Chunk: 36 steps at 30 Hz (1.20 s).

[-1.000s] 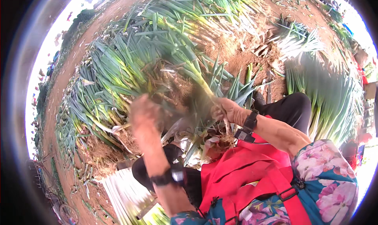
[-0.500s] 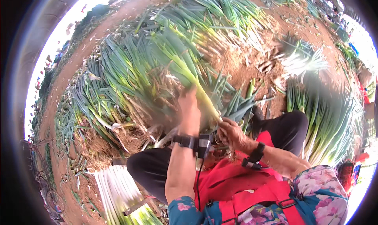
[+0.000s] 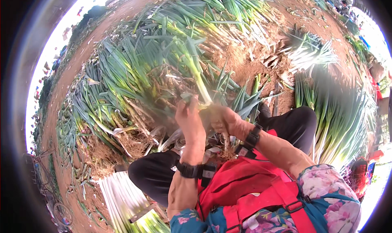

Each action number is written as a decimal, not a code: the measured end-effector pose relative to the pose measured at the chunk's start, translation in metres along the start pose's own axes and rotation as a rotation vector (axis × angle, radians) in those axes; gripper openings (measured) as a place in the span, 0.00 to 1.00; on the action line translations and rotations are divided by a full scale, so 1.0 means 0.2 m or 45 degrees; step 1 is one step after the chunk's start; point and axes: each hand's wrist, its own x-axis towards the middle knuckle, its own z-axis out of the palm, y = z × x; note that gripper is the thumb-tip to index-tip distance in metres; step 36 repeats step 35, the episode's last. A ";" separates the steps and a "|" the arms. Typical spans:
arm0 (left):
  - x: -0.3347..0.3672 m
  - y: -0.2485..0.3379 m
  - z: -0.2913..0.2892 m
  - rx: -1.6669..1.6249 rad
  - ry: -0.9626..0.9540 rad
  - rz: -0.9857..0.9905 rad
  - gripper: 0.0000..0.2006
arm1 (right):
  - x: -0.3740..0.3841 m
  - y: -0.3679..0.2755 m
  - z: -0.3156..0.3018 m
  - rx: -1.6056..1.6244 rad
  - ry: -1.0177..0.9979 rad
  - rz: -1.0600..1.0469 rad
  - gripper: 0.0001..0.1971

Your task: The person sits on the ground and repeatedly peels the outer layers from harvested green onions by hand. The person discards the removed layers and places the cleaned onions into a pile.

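Observation:
A single leek (image 3: pixel 197 76) slants up and away in front of me, its green leaves over the heap beyond. My right hand (image 3: pixel 229 120) is closed around its pale lower end, and stringy roots (image 3: pixel 227 152) hang below that hand. At the left side of the same pale end, my left hand (image 3: pixel 190 116) has its fingers bent and pinched together. Motion blurs the gap between the hands, so I cannot tell whether the left fingers grip the shaft or one outer layer. Both wrists wear black straps.
A large heap of untrimmed leeks (image 3: pixel 126 65) spreads ahead and left, roots toward me. More leeks (image 3: pixel 330 110) lie at the right. Clean white-stemmed leeks (image 3: pixel 122 192) lie low at the left, beside my bent knee (image 3: pixel 149 171). Brown soil (image 3: pixel 261 82) carries scattered scraps.
My left hand has come down from the leek's middle toward its pale lower end. My right hand has shifted left and slightly up, and the leek's upper part sits lower, more upright.

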 end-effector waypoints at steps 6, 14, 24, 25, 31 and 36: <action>-0.14 0.11 -0.11 0.304 -0.130 0.090 0.08 | 0.18 0.08 0.13 -0.318 -0.023 -0.404 0.19; -0.31 0.15 -0.12 -0.166 -0.457 -0.097 0.04 | 0.34 0.06 0.13 0.175 -0.213 0.215 0.13; -0.44 0.95 -0.59 -0.639 -0.471 0.284 0.10 | 0.55 -0.27 -0.38 0.026 0.362 -0.242 0.08; -0.46 0.97 -0.62 -0.641 -0.306 0.316 0.09 | 0.56 -0.26 -0.34 -0.047 0.414 -0.265 0.08; -0.50 1.32 -1.07 -0.970 -0.774 0.504 0.19 | 0.38 -0.45 -0.40 -0.673 0.795 -0.390 0.15; -0.43 1.17 -1.02 -1.245 -0.348 -0.109 0.15 | 0.33 -0.42 -0.36 -0.802 0.689 -0.608 0.18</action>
